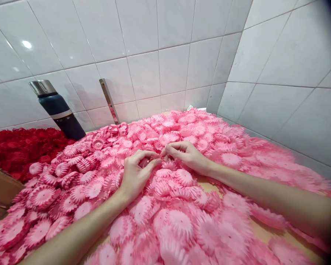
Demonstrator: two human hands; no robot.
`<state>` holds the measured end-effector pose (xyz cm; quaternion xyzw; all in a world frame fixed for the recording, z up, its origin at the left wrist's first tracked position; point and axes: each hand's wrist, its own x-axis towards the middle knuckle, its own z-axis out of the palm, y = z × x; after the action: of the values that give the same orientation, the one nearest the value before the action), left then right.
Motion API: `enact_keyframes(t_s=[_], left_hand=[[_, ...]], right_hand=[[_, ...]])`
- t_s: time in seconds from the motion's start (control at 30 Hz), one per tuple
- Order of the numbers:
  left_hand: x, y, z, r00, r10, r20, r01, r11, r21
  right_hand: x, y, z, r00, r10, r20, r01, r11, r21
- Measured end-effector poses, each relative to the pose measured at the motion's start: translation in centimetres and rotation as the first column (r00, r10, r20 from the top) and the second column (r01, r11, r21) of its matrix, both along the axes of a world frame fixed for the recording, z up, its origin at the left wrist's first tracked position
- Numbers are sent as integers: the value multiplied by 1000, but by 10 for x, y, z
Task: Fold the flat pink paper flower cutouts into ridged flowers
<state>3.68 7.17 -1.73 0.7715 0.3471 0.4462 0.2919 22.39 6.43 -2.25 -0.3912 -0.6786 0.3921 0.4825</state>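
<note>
The left hand (135,173) and right hand (189,156) meet fingertip to fingertip, curled, pinching one pink frilled paper flower disc (160,159) atop the heaped pink discs (182,221) covering the tabletop (267,230); red discs (16,147) lie left; a dark blue steel-capped flask (59,110) leans against white wall tiles (143,55).

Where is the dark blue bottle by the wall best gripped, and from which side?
Grip the dark blue bottle around its bare mid-body, probably from the front right: it leans back against the tiled wall, and red flowers crowd its left and base.
</note>
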Motion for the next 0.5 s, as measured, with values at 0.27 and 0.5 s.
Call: enact_keyframes(t_s=[0.27, 0.5], left_hand=[[2, 2, 0, 990, 125, -72, -124, 992, 19], [0, 1, -1, 994, 101, -41, -100, 994, 40]], right_hand=[[-2, -3, 3, 998, 31, 49, -32, 999, 11], [-4, -5, 3, 994, 31, 103, -33, 999, 17]])
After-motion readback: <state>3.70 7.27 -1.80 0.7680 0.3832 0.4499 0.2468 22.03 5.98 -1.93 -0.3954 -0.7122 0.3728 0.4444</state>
